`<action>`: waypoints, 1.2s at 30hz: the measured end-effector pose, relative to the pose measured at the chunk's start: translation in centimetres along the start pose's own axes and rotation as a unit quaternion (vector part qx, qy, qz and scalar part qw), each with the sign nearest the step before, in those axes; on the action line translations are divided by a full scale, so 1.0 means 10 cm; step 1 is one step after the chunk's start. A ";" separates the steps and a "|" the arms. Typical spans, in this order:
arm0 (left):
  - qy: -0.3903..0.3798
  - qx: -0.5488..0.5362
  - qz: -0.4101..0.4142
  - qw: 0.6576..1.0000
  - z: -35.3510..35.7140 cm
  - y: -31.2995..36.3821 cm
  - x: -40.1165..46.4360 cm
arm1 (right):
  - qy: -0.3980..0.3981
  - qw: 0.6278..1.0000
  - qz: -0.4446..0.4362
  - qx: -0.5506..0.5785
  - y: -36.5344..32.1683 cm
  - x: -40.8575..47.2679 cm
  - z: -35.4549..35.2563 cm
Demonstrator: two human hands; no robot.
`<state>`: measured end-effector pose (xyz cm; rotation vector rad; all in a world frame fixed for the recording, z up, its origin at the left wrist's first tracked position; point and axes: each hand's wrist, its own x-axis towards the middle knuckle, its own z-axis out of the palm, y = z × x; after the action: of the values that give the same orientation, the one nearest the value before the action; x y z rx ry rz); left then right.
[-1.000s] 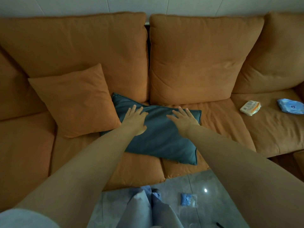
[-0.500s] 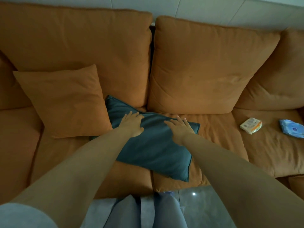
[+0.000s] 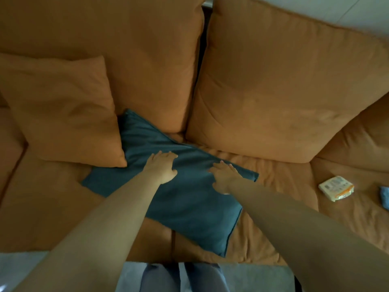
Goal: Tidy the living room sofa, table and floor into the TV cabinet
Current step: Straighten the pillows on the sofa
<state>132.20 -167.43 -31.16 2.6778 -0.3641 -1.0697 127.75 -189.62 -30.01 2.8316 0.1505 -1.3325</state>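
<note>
While both arms are reaching out, the left hand and right hand are lying flat with fingers spread on the blue pillow, which is lying under them on the orange sofa.

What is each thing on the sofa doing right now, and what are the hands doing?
Teal pillow: lying flat on the seat, one corner under the orange pillow.
Orange pillow: leaning on the backrest.
White packet: lying on the seat.
Left hand: open, flat on teal pillow.
Right hand: open, flat on teal pillow.
</note>
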 end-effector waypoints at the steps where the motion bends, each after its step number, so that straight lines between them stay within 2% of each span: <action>1: 0.002 -0.007 -0.003 1.000 0.05 -0.02 0.07 | 0.006 1.000 0.002 0.000 0.01 0.10 0.03; 4: 0.009 -0.011 -0.009 1.000 0.19 -0.15 0.31 | 0.034 0.999 0.012 0.026 0.01 0.49 0.12; 7: 0.007 -0.008 -0.009 1.000 0.33 -0.31 0.53 | 0.025 0.997 0.029 0.064 -0.07 0.90 0.21; 10: 0.003 0.013 -0.013 1.000 0.50 -0.50 0.73 | -0.014 0.987 0.097 0.130 -0.16 1.34 0.32; 12: -0.012 0.002 -0.034 0.999 0.63 -0.62 0.80 | -0.006 0.975 0.128 0.183 -0.18 1.55 0.37; 15: -0.035 -0.039 -0.073 0.996 0.84 -0.75 0.92 | 0.048 0.980 0.104 0.164 -0.17 1.82 0.49; 18: -0.024 -0.020 -0.075 0.997 1.05 -0.80 0.99 | 0.059 0.981 0.090 0.163 -0.13 1.99 0.65; 20: -0.002 -0.006 -0.082 0.997 1.14 -0.79 1.02 | 0.051 0.975 0.099 0.192 -0.13 2.07 0.76; 23: 0.061 0.023 -0.098 0.993 1.15 -0.72 1.04 | 0.112 0.977 0.098 0.154 -0.14 2.08 0.82; 25: 0.093 0.036 -0.096 0.990 1.08 -0.65 1.06 | 0.142 0.979 0.068 0.126 -0.11 2.03 0.77; 27: 0.110 0.055 -0.092 0.988 0.99 -0.52 1.07 | 0.144 0.978 0.030 0.147 -0.05 1.91 0.66; 29: 0.161 0.075 -0.081 0.981 0.90 -0.37 1.08 | 0.149 0.976 -0.005 0.162 -0.01 1.76 0.54; 33: 0.331 0.115 0.005 0.936 0.69 -0.02 1.10 | 0.170 0.968 -0.075 0.170 -0.06 1.36 0.41; 34: 0.352 0.123 0.036 0.927 0.63 0.05 1.10 | 0.168 0.965 -0.087 0.180 -0.07 1.26 0.41; 36: 0.339 0.151 0.102 0.923 0.54 0.17 1.10 | 0.160 0.962 -0.093 0.201 0.01 1.05 0.43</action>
<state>135.91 -173.15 -41.46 2.9651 -0.6807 0.0105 131.09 -189.02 -40.83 3.4451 0.1678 -1.0129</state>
